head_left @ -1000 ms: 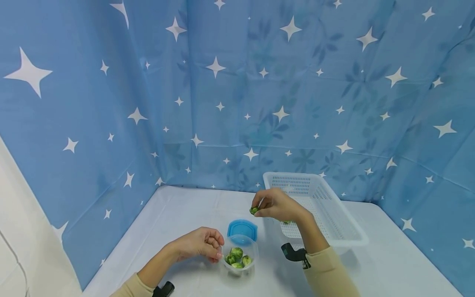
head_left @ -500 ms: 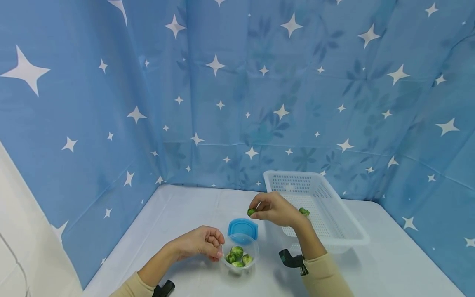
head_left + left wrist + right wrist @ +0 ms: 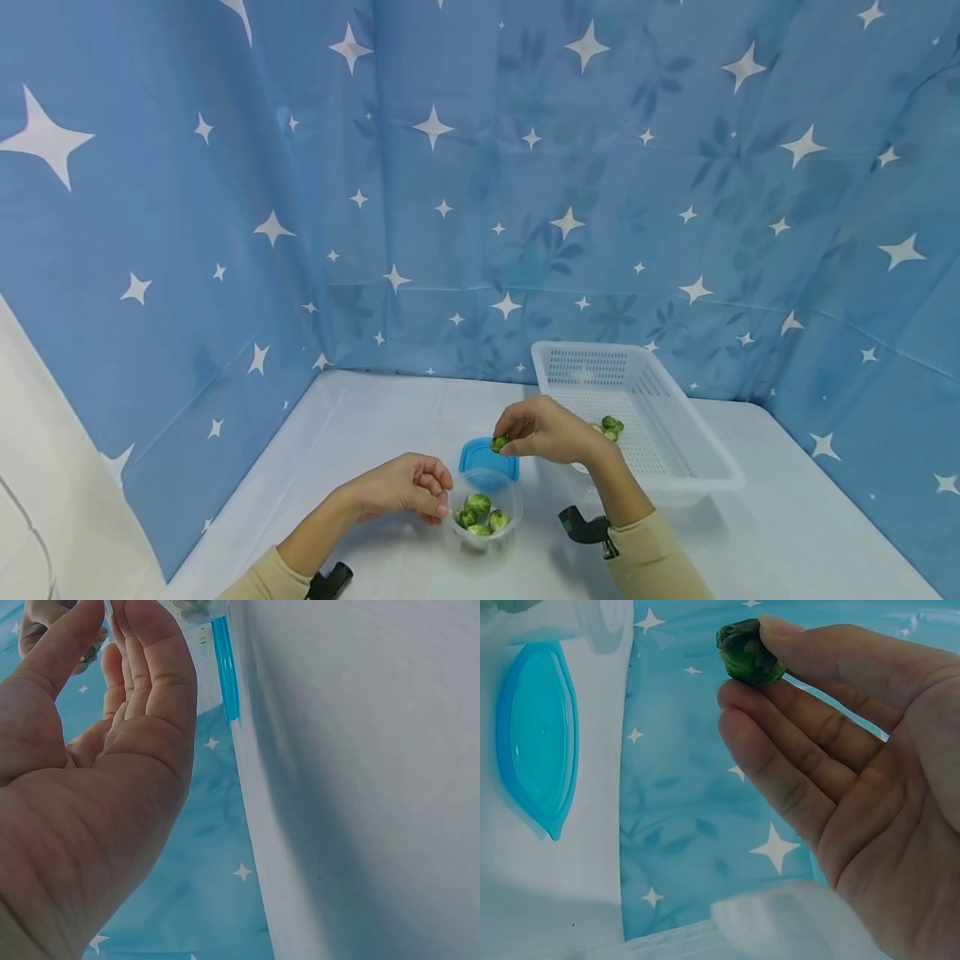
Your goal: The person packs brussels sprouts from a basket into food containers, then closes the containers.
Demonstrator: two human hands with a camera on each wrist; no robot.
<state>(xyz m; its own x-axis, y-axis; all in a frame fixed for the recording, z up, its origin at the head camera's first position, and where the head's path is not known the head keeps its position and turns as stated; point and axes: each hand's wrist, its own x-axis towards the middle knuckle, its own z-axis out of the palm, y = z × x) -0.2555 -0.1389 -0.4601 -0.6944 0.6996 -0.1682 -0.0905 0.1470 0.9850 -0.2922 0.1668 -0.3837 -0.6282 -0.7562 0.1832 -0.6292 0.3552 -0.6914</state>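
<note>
Between thumb and fingertips my right hand point(image 3: 546, 431) pinches a Brussels sprout point(image 3: 748, 652), held in the air above the blue lid point(image 3: 489, 457). Several more sprouts point(image 3: 477, 505) lie in a small clear plastic container point(image 3: 510, 500) on the table. My left hand point(image 3: 405, 487) holds that container by the left side of its rim, with the thumb and fingertips meeting there. In the left wrist view the fingertips point(image 3: 150, 622) come together at the top edge, and only a corner of the container shows.
At the right stands a white perforated basket point(image 3: 701, 446) with some sprouts point(image 3: 611, 427) inside. The blue lid lies flat just behind the container. A white cloth covers the table point(image 3: 390, 400), and a blue star-patterned curtain point(image 3: 480, 208) hangs behind and beside it.
My right hand has moved left and down with the sprout, from beside the basket to over the blue lid. Sprouts in the basket have come into view. The left hand stays at the rim.
</note>
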